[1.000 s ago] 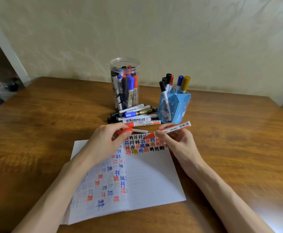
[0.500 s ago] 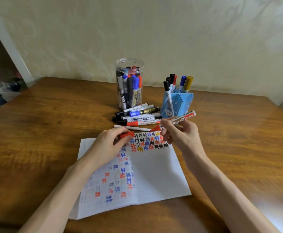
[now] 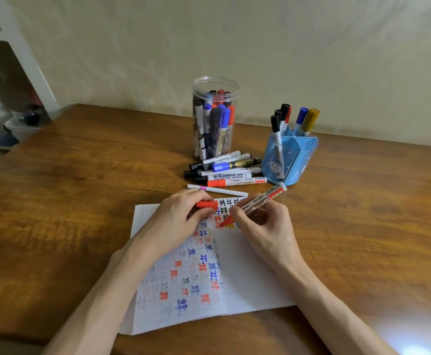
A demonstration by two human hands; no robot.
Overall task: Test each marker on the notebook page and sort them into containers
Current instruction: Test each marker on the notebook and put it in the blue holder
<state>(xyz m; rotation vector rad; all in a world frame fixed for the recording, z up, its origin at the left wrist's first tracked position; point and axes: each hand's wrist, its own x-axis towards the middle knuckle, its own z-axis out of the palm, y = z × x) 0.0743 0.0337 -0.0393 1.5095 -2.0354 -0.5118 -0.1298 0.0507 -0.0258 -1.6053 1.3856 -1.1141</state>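
Pinching the red marker in your right hand, you have its tip on the notebook page just below your fingertips. Your left hand rests on the page, fingers curled round the red cap.

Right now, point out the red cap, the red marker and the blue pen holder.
red cap [image 3: 206, 204], head view, its exposed side.
red marker [image 3: 259, 200], head view, the printed barrel.
blue pen holder [image 3: 302, 156], head view, its front wall.
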